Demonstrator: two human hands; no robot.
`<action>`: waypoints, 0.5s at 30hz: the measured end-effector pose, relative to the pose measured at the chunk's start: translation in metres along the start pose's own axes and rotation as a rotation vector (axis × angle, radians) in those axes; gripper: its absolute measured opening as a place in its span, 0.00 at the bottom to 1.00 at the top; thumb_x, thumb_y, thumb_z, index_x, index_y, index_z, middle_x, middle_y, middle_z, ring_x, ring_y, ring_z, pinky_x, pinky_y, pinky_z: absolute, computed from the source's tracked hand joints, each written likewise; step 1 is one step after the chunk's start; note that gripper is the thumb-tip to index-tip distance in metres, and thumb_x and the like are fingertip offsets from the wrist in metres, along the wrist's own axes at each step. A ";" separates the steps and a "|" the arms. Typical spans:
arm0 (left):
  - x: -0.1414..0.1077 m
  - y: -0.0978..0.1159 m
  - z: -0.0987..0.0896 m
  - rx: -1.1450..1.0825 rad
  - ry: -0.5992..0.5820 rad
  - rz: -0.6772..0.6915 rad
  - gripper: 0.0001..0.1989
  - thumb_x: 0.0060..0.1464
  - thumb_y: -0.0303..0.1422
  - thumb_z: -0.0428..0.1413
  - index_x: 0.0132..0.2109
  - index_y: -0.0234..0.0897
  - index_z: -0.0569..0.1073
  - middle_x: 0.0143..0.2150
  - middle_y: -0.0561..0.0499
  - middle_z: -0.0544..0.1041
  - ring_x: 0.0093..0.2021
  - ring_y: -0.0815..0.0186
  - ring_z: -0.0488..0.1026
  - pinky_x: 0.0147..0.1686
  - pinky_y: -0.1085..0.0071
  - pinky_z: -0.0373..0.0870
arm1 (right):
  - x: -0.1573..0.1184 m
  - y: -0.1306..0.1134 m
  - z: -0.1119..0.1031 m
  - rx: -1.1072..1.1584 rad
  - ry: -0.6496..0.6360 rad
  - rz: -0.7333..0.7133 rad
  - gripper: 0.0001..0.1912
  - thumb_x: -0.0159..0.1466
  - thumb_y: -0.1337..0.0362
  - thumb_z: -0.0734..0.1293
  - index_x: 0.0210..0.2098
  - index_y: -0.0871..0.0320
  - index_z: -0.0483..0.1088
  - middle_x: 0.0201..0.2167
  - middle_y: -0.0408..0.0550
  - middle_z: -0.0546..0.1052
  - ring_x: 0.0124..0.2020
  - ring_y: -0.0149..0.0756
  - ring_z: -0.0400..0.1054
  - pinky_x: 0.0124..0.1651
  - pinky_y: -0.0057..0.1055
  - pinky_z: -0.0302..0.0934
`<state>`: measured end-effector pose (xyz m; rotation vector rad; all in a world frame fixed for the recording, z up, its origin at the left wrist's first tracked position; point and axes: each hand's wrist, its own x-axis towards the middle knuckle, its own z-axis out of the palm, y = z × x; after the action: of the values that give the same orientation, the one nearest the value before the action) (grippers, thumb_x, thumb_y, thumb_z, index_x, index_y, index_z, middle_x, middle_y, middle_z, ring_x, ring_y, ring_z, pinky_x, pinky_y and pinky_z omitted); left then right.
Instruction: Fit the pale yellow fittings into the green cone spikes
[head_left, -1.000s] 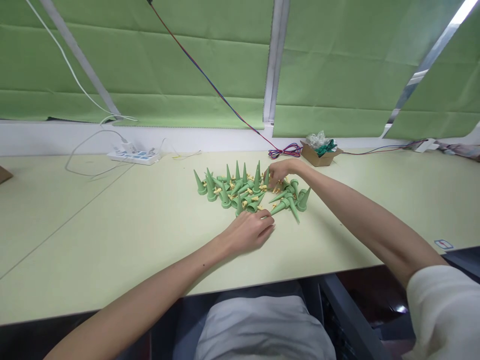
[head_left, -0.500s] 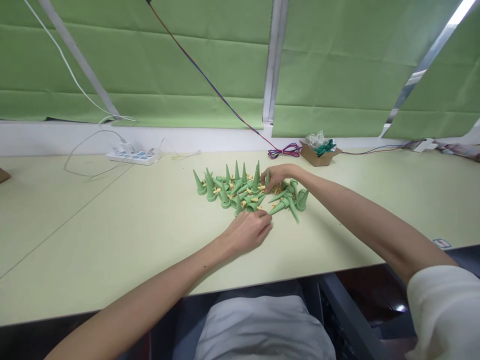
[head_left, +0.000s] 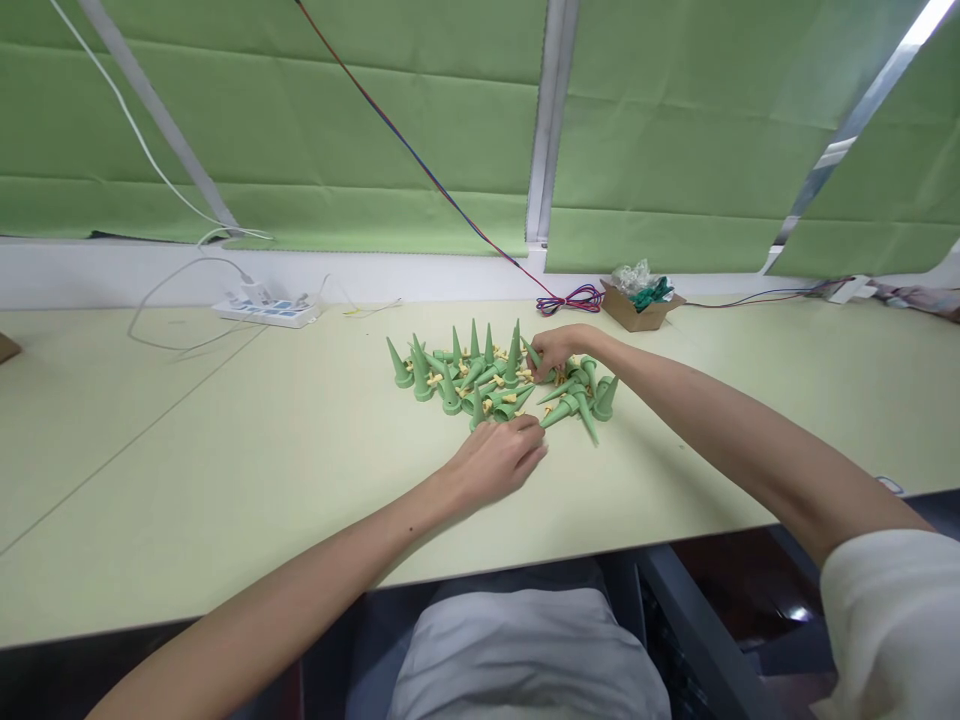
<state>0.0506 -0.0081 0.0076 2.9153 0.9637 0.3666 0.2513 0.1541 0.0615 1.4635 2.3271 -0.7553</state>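
- Two bare hands, with numerous green cones [head_left: 421, 375] gathered around and between them on a pale table [head_left: 300, 480]; small yellow pieces [head_left: 509, 398] lie scattered among the cones.
- Left hand [head_left: 496, 460]: resting at the near edge of the green cones, palm down, fingers loosely curled; the fingertips are partly hidden, so whether they hold anything cannot be told.
- Right hand [head_left: 555, 350]: reaching over the far side of the group, its fingers bent closely about a tilted cone [head_left: 531, 351], whose tip points up and to the left; the hand covers the lower part.
- Arrangement of the green cones: several stand upright on their flanged bases, mostly toward the left and the back; others lie on their sides in the middle and toward the right, some overlapping.
- Behind the right hand: a small cardboard box [head_left: 632, 319] containing clear plastic [head_left: 631, 277] and dark green material [head_left: 651, 294], with a coiled red-and-blue cable [head_left: 571, 301] just to its left.
- Back left of the table: a white power strip [head_left: 270, 314], well apart from the cones.
- Background: green blinds [head_left: 375, 120] above a white sill.
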 end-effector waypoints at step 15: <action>0.003 0.000 0.002 -0.035 -0.047 -0.180 0.16 0.68 0.44 0.43 0.52 0.40 0.67 0.55 0.42 0.71 0.37 0.57 0.78 0.33 0.64 0.69 | -0.009 0.003 -0.003 -0.006 -0.177 0.069 0.23 0.43 0.55 0.79 0.34 0.63 0.77 0.26 0.42 0.73 0.29 0.31 0.65 0.35 0.29 0.62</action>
<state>0.0536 -0.0062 0.0062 2.7647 1.1875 0.2997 0.2579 0.1506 0.0676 1.4049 2.1353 -0.8227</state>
